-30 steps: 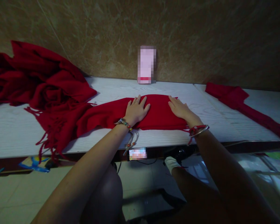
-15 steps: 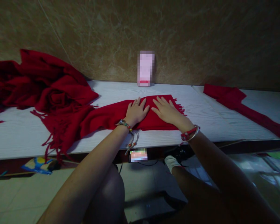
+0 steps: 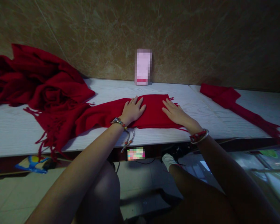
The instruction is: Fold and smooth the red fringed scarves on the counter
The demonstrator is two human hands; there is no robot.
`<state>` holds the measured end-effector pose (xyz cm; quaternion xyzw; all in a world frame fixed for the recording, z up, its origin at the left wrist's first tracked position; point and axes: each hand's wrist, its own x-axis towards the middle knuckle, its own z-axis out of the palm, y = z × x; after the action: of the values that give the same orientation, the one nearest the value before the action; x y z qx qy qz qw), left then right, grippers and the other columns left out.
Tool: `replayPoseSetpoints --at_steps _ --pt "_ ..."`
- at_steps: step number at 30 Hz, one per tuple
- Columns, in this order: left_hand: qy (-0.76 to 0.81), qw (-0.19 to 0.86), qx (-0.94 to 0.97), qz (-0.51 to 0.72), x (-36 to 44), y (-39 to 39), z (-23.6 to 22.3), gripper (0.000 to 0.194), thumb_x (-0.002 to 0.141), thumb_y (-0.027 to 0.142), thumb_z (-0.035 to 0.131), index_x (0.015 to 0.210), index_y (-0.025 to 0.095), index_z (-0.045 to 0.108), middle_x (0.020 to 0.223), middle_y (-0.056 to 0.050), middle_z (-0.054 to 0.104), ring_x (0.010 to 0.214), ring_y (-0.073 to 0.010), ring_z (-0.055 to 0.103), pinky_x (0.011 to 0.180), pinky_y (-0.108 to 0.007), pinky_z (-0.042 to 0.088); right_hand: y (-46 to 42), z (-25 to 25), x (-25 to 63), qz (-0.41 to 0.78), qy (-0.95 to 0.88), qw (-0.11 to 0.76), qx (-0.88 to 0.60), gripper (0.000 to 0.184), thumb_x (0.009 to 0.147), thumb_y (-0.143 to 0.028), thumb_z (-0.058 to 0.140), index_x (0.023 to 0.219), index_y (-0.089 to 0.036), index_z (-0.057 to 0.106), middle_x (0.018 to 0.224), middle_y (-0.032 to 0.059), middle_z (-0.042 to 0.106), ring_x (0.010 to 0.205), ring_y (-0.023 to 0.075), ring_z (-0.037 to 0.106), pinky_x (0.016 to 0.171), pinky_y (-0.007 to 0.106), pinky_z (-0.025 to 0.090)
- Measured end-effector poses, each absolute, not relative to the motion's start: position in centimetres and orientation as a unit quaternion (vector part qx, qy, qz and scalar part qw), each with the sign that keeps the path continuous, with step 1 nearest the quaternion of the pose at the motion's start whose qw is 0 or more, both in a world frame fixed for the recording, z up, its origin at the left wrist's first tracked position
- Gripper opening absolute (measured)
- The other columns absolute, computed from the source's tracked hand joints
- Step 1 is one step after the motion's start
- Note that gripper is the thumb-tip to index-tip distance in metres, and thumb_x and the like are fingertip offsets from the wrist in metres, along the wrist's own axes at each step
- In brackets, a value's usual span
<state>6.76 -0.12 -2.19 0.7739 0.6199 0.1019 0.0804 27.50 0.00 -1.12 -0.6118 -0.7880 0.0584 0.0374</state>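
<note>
A red fringed scarf (image 3: 151, 110) lies stretched across a white wood-grain tabletop (image 3: 121, 90), smooth at its right end and rumpled toward the left. My left hand (image 3: 132, 110) rests flat on the scarf, fingers spread. Near the scarf's right, fringed end, my right hand (image 3: 177, 114) also lies flat with its fingers apart, covering part of the fringe. Neither hand grips the cloth.
A heap of red cloth (image 3: 46, 81) is piled at the left against the marbled wall (image 3: 102, 37). Another red strip of cloth (image 3: 231, 99) lies at the right. A pink blurred box-like object (image 3: 143, 67) stands upright by the wall. A blue-and-yellow packet (image 3: 34, 164) sits below the table edge.
My right hand has slid right along the scarf to its fringed end, widening the gap between my hands. My left hand stays on the same part of the scarf. The whole view has shifted slightly.
</note>
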Motion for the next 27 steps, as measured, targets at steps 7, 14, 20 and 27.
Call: replayPoseSetpoints --at_steps 7,14,20,27 --pt "0.606 0.084 0.784 0.105 6.1 -0.1 -2.3 0.054 0.096 0.040 0.022 0.145 0.018 0.028 0.152 -0.014 0.026 0.138 -0.0246 0.027 0.110 -0.046 0.024 -1.0 0.3 27.0 0.052 -0.776 0.043 -0.627 0.056 0.093 -0.037 0.027 0.145 -0.016 0.030 0.153 0.0122 0.024 0.140 0.0284 0.019 0.110 0.057 0.020" --pt "0.607 0.076 0.786 0.089 6.1 0.0 -2.2 0.054 0.097 0.039 0.023 0.145 0.016 0.027 0.151 -0.015 0.027 0.138 -0.0254 0.027 0.110 -0.045 0.026 -3.5 0.0 23.2 0.006 -0.843 0.065 -0.534 0.056 0.093 -0.035 0.033 0.145 -0.014 0.031 0.154 0.0119 0.021 0.142 0.0269 0.013 0.113 0.052 0.012" --pt "0.609 0.083 0.784 0.086 6.2 -0.1 -2.1 0.054 0.097 0.040 0.024 0.145 0.016 0.027 0.152 -0.014 0.025 0.138 -0.0260 0.026 0.111 -0.045 0.024 -2.9 -0.8 23.8 0.039 -0.844 0.024 -0.535 0.056 0.094 -0.041 0.029 0.145 -0.017 0.030 0.154 0.0113 0.023 0.141 0.0258 0.017 0.113 0.051 0.014" --pt "0.612 0.081 0.783 0.083 6.5 -0.4 -1.9 0.055 0.096 0.040 0.022 0.145 0.015 0.027 0.152 -0.015 0.024 0.139 -0.0257 0.024 0.111 -0.046 0.024 -1.6 -1.0 27.4 0.063 -0.784 0.001 -0.618 0.059 0.093 -0.045 0.025 0.146 -0.021 0.026 0.155 0.0107 0.020 0.141 0.0290 0.014 0.110 0.057 0.018"
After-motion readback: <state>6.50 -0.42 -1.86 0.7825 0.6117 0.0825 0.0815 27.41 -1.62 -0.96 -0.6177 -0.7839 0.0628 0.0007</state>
